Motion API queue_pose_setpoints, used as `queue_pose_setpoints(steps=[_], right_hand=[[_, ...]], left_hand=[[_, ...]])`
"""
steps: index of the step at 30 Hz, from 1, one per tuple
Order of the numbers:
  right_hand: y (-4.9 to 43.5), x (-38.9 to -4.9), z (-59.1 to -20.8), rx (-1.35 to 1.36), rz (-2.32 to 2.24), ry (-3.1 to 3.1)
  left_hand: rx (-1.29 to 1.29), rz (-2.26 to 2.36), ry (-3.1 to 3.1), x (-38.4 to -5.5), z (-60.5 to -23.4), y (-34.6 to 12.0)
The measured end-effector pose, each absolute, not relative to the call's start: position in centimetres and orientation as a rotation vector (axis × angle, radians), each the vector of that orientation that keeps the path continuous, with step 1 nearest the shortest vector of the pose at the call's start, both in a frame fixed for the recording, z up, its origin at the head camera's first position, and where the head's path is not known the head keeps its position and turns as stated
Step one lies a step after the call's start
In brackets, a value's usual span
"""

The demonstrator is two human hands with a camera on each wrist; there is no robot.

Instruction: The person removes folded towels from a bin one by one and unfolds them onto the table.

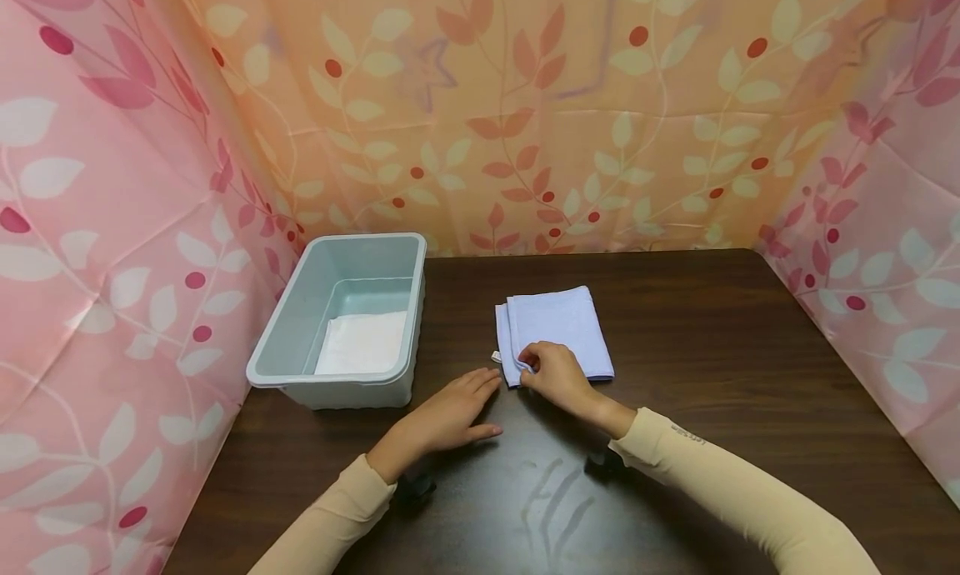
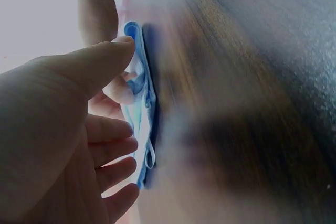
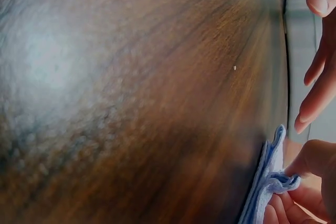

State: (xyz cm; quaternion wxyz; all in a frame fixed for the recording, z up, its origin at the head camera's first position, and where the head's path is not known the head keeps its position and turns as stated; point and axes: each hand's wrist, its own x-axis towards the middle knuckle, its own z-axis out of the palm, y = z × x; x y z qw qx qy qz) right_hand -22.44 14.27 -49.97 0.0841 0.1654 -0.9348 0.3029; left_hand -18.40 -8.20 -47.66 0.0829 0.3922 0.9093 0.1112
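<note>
A light blue folded cloth (image 1: 562,325) lies on the dark wooden table, a small white tag at its left edge. My right hand (image 1: 558,379) pinches the cloth's near left edge between thumb and fingers; in the right wrist view a fold of the cloth (image 3: 270,182) bunches up in that pinch. Just left of the cloth, my left hand (image 1: 453,412) hovers or rests low over the table with its fingers extended; whether it touches the table I cannot tell. The left wrist view shows the left hand's fingers (image 2: 113,174) loosely spread beside the cloth's edge, holding nothing.
A grey-blue plastic bin (image 1: 337,383) stands at the table's left, with a white folded cloth (image 1: 363,342) on its floor. Patterned curtains (image 1: 525,142) enclose the back and both sides. Smudge marks show on the table (image 1: 555,508) near the front.
</note>
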Motion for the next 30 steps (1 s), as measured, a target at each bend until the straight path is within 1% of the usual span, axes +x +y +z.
queue_pose_setpoints(steps=[13, 30], right_hand=[[14.6, -22.3, -49.9, 0.524, 0.892, -2.781], [15.1, -22.6, -50.5, 0.496, 0.985, -2.731]], left_hand=[[1.195, 0.284, 2.678, -19.0, -48.5, -7.3], [1.21, 0.233, 2.681, -19.2, -48.6, -6.6]])
